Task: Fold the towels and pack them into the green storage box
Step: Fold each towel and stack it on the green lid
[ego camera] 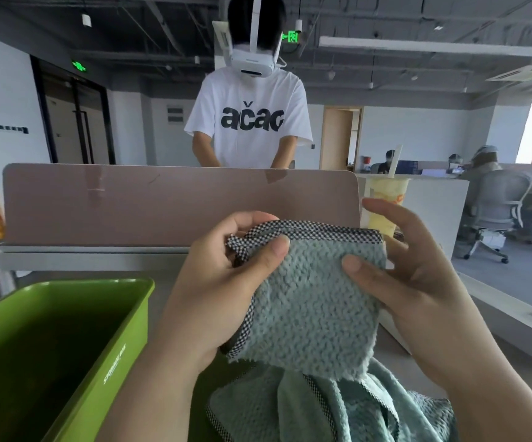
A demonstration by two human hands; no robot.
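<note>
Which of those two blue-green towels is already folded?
The upper towel, held between the left hand and right hand: a flat, neat square. The lower towel lies rumpled in a heap beneath.

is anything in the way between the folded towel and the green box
Nothing visible does. The left hand and right hand hold the folded towel up, and the green box sits open, lidless, just to its left.
</note>
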